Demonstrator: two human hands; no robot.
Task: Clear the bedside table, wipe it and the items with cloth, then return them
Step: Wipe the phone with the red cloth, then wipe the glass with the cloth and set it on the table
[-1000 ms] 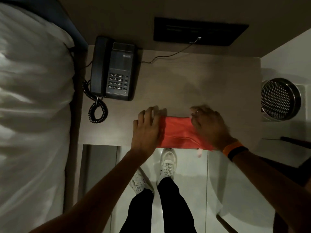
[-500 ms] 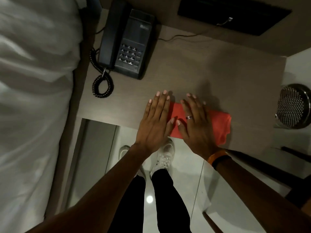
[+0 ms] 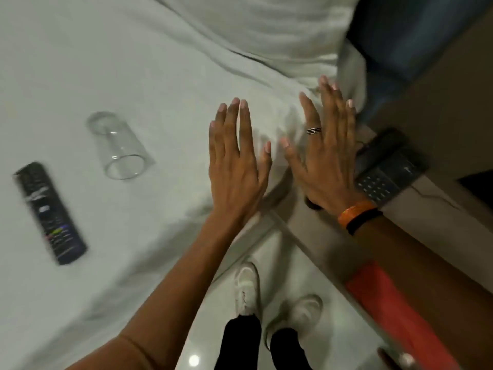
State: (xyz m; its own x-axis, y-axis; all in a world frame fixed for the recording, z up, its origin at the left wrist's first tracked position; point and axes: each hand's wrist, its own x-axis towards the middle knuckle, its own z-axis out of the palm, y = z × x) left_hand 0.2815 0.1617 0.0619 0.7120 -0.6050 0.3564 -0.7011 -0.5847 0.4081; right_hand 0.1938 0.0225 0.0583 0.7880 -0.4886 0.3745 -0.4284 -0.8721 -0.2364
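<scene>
My left hand and my right hand hover flat and open over the edge of the white bed, fingers spread, holding nothing. A clear drinking glass lies on its side on the sheet, left of my left hand. Further left lies a black remote control. The folded red cloth rests on the bedside table at lower right, partly hidden by my right forearm. The black telephone stands on the table just right of my right hand.
A white pillow lies at the head of the bed, with a blue headboard behind it. Pale glossy floor tiles and my white shoes show below. A dark wall panel sits at the right edge.
Both hands have lifted off the red cloth on the table and swung left over the bed. The view has turned left, bringing the glass and the remote into sight.
</scene>
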